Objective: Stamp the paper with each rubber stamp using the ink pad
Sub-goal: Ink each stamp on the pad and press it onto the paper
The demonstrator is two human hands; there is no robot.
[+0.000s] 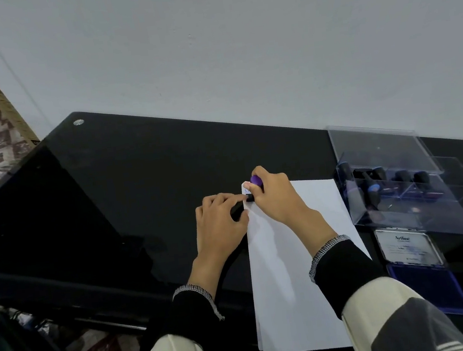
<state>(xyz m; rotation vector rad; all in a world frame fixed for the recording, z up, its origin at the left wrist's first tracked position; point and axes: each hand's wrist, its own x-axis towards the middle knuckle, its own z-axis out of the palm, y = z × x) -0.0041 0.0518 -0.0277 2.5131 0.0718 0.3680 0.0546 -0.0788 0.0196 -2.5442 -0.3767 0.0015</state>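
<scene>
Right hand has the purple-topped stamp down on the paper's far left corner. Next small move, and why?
Probably lift the stamp straight up with the right hand: blue print already shows beside it, and the left hand holds the paper edge.

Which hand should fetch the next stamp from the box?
Right. The box sits just right of the paper, by the right hand. The left hand is farther away and grips a black stamp.
</scene>
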